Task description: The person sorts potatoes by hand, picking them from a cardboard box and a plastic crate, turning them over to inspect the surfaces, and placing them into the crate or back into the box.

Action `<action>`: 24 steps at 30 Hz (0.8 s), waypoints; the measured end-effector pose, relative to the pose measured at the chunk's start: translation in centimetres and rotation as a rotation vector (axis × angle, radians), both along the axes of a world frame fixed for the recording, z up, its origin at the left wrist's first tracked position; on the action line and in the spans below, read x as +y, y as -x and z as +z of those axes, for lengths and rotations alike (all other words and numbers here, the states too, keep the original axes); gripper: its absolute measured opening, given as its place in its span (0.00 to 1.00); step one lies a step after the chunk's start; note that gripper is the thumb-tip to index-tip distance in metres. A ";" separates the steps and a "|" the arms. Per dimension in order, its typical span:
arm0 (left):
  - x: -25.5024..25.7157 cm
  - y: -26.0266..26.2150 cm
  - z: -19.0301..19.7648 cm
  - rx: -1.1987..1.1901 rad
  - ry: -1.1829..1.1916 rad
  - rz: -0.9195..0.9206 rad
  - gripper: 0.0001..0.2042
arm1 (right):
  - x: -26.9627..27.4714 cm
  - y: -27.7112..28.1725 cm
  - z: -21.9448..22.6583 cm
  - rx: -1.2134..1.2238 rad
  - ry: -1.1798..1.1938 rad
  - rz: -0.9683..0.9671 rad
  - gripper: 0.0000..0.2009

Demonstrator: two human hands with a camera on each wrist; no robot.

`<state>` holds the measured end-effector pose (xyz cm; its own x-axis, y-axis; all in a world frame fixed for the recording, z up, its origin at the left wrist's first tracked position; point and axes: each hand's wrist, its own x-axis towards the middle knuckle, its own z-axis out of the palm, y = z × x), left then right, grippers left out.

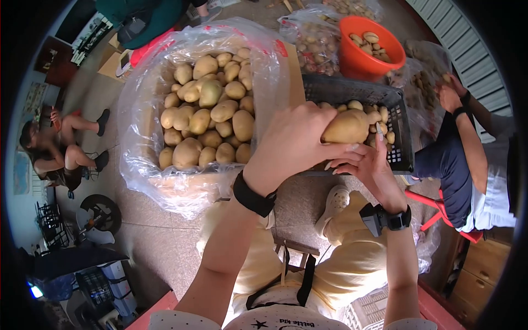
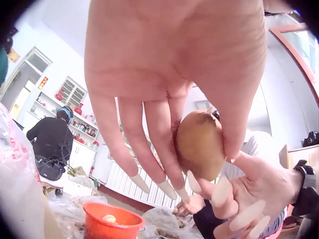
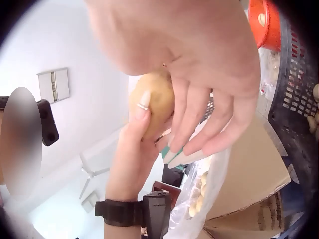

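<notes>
A large tan potato (image 1: 345,127) is held above the black crate (image 1: 404,126), which contains smaller potatoes. My left hand (image 1: 297,137) grips it between thumb and fingers, as the left wrist view also shows with the potato (image 2: 201,145) beside the left hand's (image 2: 169,59) fingers. My right hand (image 1: 374,168) touches its underside and near side with bent fingers. In the right wrist view the potato (image 3: 158,102) lies between the left thumb and the right hand (image 3: 199,64).
Left of the crate stands a plastic-lined box (image 1: 157,132) of large potatoes. An orange bucket (image 1: 360,60) with potatoes is behind the crate, near bagged potatoes (image 1: 316,47). A person (image 1: 467,148) sits at the right, another (image 1: 60,146) at the far left.
</notes>
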<state>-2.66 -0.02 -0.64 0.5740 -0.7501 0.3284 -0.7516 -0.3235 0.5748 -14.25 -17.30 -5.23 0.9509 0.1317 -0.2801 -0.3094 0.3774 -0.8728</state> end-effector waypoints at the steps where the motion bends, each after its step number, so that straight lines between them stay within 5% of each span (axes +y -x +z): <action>1: 0.3 -0.2 0.1 -0.017 -0.036 0.078 0.22 | 0.0 0.0 0.0 0.024 0.035 -0.001 0.41; 8: 4.1 -3.5 0.7 -0.106 -0.121 0.401 0.22 | 0.0 0.0 0.3 0.041 0.127 -0.042 0.40; 13: 7.4 -7.1 1.5 -0.009 -0.169 0.929 0.26 | 0.5 -0.2 0.4 0.064 0.166 -0.045 0.38; 16: 9.2 -10.8 1.1 -0.156 -0.245 1.096 0.24 | 0.5 -0.8 0.2 0.055 0.141 -0.063 0.36; 20: 8.9 -15.5 -0.2 -0.362 -0.349 1.084 0.24 | 1.3 -1.5 0.6 0.068 0.142 -0.059 0.35; 22: 7.9 -17.7 -2.1 -0.297 -0.609 1.022 0.22 | 1.5 -1.6 1.0 0.074 0.155 -0.030 0.35; 24: 8.7 -20.2 -8.3 -0.469 -0.815 0.937 0.23 | 1.4 -1.6 0.8 0.077 0.140 -0.035 0.35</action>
<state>17.57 8.65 -8.97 0.9353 -0.2107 0.2843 -0.1289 -0.9511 -0.2808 -12.69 -15.89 -4.42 0.9291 0.0538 -0.3658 -0.3665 0.2654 -0.8918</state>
